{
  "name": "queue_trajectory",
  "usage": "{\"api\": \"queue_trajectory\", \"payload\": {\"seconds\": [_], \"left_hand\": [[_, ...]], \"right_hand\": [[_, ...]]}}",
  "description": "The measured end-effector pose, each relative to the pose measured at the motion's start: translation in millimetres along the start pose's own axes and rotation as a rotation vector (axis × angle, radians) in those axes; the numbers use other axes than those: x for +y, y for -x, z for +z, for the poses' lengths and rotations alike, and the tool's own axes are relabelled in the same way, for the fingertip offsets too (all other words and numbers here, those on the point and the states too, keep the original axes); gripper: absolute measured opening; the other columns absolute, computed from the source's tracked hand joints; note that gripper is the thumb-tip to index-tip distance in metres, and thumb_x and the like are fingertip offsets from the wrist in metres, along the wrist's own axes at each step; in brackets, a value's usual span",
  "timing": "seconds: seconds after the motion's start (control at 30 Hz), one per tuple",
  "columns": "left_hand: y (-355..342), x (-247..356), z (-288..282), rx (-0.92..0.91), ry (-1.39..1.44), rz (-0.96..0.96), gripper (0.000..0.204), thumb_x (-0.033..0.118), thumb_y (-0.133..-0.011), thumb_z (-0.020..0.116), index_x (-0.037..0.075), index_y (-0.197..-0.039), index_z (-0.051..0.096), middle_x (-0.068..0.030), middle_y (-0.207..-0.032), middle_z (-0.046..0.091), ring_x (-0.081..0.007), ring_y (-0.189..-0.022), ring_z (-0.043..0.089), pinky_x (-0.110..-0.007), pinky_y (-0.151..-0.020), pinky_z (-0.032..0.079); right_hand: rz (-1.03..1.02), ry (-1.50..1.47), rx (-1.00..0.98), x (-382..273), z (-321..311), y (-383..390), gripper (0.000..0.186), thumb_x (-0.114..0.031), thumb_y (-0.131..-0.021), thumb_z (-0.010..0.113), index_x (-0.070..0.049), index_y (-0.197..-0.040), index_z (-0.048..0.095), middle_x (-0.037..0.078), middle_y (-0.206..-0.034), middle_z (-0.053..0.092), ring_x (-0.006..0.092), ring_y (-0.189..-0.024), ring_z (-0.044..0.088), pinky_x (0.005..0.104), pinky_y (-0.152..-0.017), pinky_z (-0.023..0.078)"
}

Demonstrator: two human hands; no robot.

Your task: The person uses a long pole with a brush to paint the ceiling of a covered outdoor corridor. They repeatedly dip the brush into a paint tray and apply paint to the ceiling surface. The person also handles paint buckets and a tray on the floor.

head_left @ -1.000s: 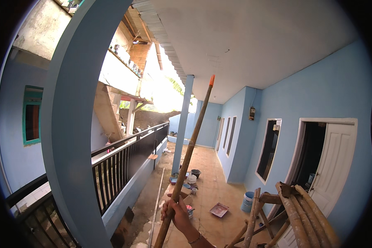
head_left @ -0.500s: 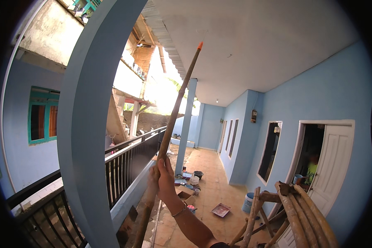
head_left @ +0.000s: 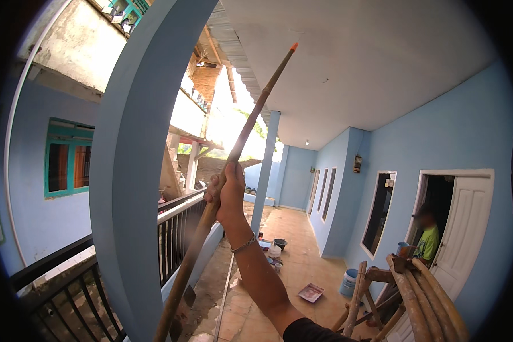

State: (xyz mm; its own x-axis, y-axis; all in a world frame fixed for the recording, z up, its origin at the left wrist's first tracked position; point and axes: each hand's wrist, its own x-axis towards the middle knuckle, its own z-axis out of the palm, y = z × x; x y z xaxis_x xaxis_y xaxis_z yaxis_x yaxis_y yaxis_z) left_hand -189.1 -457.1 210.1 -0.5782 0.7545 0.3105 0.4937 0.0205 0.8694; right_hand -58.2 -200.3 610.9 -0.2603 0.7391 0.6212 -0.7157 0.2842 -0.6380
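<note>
My right hand (head_left: 230, 191) is wrapped round a long bamboo pole (head_left: 248, 125), its arm reaching up from the lower right. The pole slants from the lower left up toward the white ceiling (head_left: 382, 62). An orange handle end (head_left: 294, 47) caps its top, with a thin wire-like frame faintly visible beyond it against the ceiling. Whether a roller sits on that frame is too faint to tell. My left hand is out of the picture.
A blue pillar (head_left: 128, 171) and black railing (head_left: 179, 242) stand left. Bamboo scaffolding (head_left: 422, 296) is close at the lower right. On the tiled floor are a paint tray (head_left: 310, 293), a blue bucket (head_left: 349, 282) and several containers. A person in a bright green shirt (head_left: 426, 242) stands in the doorway.
My right hand has risen with the pole, and its tip has shifted up and right in view. The person in the doorway has come further into sight.
</note>
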Motion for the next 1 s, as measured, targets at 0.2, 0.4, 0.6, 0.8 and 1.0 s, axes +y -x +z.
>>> {"api": "queue_trajectory", "payload": {"seconds": [0.2,0.4,0.6,0.8,1.0], "left_hand": [[-35.4,32.4,24.5,-0.021,-0.03,0.064,0.017,0.011,-0.078,0.063,-0.005,-0.082,0.061,-0.0242,-0.066,0.057,-0.038,-0.06,0.055,-0.048,-0.061,0.044],[-96.6,92.4,64.8,0.042,0.011,0.104,0.02,0.013,-0.08,0.064,-0.004,-0.09,0.066,-0.025,-0.069,0.06,-0.0401,-0.063,0.059,-0.047,-0.062,0.047],[-157.7,126.8,100.0,0.024,0.114,0.06,0.021,0.014,-0.08,0.064,-0.002,-0.091,0.07,-0.0219,-0.068,0.064,-0.0338,-0.061,0.065,-0.044,-0.061,0.049],[-139.0,73.0,119.1,0.038,0.036,0.033,0.022,0.016,-0.076,0.064,0.0,-0.088,0.073,-0.0173,-0.066,0.066,-0.0281,-0.062,0.067,-0.042,-0.064,0.053],[-91.5,-2.8,84.8,0.013,0.128,0.018,0.018,0.011,-0.078,0.062,-0.003,-0.087,0.068,-0.0233,-0.066,0.058,-0.0274,-0.055,0.05,-0.044,-0.059,0.045]], "right_hand": [[-0.012,0.017,0.016,-3.4,-21.7,-54.5,0.023,-0.042,-0.108,0.042,-0.019,-0.108,0.043,0.001,-0.075,0.047,0.0105,-0.049,0.043,0.0283,-0.044,0.04],[-0.061,0.011,0.021,-9.6,-85.1,-160.4,0.027,-0.044,-0.106,0.039,-0.017,-0.113,0.042,0.003,-0.074,0.047,0.0132,-0.054,0.045,0.0306,-0.048,0.039],[-0.071,0.028,0.142,-19.7,-127.7,-247.4,0.02,-0.036,-0.105,0.041,-0.016,-0.1,0.043,0.003,-0.072,0.047,0.0128,-0.05,0.046,0.0318,-0.044,0.042],[-0.07,0.066,0.052,-0.2,-118.7,-190.2,0.026,-0.043,-0.108,0.039,-0.018,-0.114,0.041,0.002,-0.07,0.046,0.0118,-0.049,0.042,0.0289,-0.044,0.039],[-0.077,0.064,0.018,21.6,-60.0,-95.6,0.024,-0.041,-0.109,0.041,-0.018,-0.106,0.041,0.002,-0.071,0.046,0.011,-0.047,0.043,0.0278,-0.041,0.038]]}}
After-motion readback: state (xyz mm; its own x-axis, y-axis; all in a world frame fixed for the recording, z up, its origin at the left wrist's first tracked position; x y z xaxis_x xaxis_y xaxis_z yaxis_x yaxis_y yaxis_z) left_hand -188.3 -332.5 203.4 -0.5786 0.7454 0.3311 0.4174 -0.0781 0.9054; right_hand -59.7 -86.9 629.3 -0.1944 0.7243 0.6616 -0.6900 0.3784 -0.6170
